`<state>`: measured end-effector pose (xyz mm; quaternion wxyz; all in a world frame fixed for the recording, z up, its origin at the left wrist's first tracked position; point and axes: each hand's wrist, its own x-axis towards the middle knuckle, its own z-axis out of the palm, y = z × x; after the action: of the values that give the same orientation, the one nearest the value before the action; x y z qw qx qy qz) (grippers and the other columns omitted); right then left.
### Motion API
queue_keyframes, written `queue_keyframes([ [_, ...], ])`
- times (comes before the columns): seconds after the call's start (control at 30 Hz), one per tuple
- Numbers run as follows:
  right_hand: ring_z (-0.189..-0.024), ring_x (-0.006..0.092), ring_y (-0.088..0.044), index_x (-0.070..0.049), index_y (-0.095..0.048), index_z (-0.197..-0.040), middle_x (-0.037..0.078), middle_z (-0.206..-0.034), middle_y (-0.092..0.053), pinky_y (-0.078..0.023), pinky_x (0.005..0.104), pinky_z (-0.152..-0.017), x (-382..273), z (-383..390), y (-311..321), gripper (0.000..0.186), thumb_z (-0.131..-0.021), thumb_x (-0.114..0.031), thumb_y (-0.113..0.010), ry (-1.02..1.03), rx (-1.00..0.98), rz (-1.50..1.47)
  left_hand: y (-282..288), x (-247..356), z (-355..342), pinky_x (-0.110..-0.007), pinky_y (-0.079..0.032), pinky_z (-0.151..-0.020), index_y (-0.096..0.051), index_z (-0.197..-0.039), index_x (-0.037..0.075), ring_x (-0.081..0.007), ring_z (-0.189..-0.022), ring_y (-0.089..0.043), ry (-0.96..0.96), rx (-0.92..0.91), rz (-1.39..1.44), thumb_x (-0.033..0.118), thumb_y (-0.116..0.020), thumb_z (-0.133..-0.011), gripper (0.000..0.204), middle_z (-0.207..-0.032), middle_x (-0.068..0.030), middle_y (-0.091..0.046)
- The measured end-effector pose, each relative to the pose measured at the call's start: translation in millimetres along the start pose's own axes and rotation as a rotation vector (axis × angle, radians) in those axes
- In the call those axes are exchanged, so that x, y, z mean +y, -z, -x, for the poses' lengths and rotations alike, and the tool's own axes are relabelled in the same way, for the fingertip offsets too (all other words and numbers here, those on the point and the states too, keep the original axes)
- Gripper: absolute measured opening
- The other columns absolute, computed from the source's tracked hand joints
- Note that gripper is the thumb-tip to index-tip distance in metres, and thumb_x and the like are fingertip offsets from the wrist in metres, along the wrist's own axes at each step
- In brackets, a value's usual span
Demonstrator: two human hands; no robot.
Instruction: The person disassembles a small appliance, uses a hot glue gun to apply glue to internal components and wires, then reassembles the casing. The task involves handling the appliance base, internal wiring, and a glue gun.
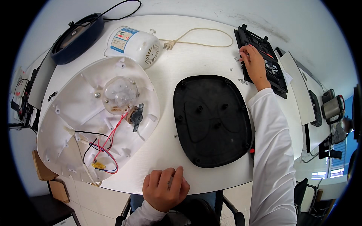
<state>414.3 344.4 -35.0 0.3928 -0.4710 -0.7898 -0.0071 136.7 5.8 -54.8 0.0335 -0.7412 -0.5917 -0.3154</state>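
Right hand (255,64): fingers bent over the left edge of the open black tool case (280,83), far right of counter (166,154); whether gripping, cannot tell.
Left hand (163,189): loosely curled at near edge; contents, cannot tell.
Black plastic base cover (207,130): centre.
Loose screws (242,81): beside case.
White plastic housing (75,109): left.

The right hand (256,67) hides part of the black plastic tool case (279,86); whether it grips anything is unclear. The palm of the left hand (163,188) is out of sight. A small red thing (252,150) seems partly covered by the long white right sleeve (272,150), cut off below. Silvery metal bits (242,81) are too small to identify.
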Motion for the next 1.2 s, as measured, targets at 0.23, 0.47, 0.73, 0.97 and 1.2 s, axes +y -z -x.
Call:
queue_keyframes([
  [0.23,-0.072,0.0276,-0.06,-0.007,-0.057,-0.093,0.01,-0.083,-0.055,-0.046,0.0347,-0.063,-0.9,-2.4,-0.9,0.007,-0.088,-0.011,-0.059,0.128,-0.035,0.177,0.7,0.4,0.3,-0.032,-0.042,-0.053,-0.07,-0.084,0.005,-0.0207,-0.064,-0.053,0.007,-0.008,0.0,0.01,-0.061,-0.065,0.022,-0.076,-0.006,-0.06],
  [0.47,-0.065,0.0174,-0.067,-0.003,-0.058,-0.097,0.008,-0.084,-0.056,-0.048,0.0267,-0.058,-16.7,-3.2,-4.3,0.01,-0.091,-0.011,-0.056,-0.111,0.072,-0.251,3.1,0.2,-0.8,-0.032,-0.042,-0.053,-0.069,-0.085,0.005,-0.0208,-0.064,-0.053,-0.017,-0.016,0.012,0.01,-0.061,-0.065,0.023,-0.077,-0.006,-0.059],
  [0.73,-0.059,0.0144,-0.066,-0.002,-0.059,-0.1,0.006,-0.087,-0.058,-0.046,0.0222,-0.053,-27.0,0.3,-4.2,0.014,-0.09,-0.012,-0.059,-0.149,-0.018,-0.395,1.3,-1.2,1.3,-0.031,-0.042,-0.052,-0.069,-0.084,0.004,-0.0207,-0.064,-0.054,-0.034,0.004,-0.006,0.011,-0.061,-0.065,0.022,-0.077,-0.0064,-0.06],
  [0.97,-0.058,0.0166,-0.066,0.0,-0.059,-0.096,0.009,-0.085,-0.057,-0.047,0.0226,-0.052,-39.0,5.5,-3.5,0.014,-0.088,-0.011,-0.061,-0.144,-0.2,-0.294,-2.0,-2.9,3.0,-0.029,-0.041,-0.052,-0.069,-0.085,0.008,-0.0178,-0.063,-0.053,-0.041,0.027,-0.033,0.014,-0.062,-0.065,0.022,-0.078,-0.0032,-0.059],
  [1.2,-0.062,0.0184,-0.067,0.0,-0.059,-0.096,0.01,-0.084,-0.057,-0.049,0.0248,-0.055,-34.1,6.5,-7.1,0.013,-0.087,-0.009,-0.061,-0.105,-0.185,-0.237,-0.8,-2.3,1.7,-0.03,-0.04,-0.051,-0.07,-0.083,0.005,-0.0196,-0.062,-0.053,-0.04,0.027,-0.007,0.011,-0.06,-0.065,0.021,-0.076,-0.0057,-0.06],
])
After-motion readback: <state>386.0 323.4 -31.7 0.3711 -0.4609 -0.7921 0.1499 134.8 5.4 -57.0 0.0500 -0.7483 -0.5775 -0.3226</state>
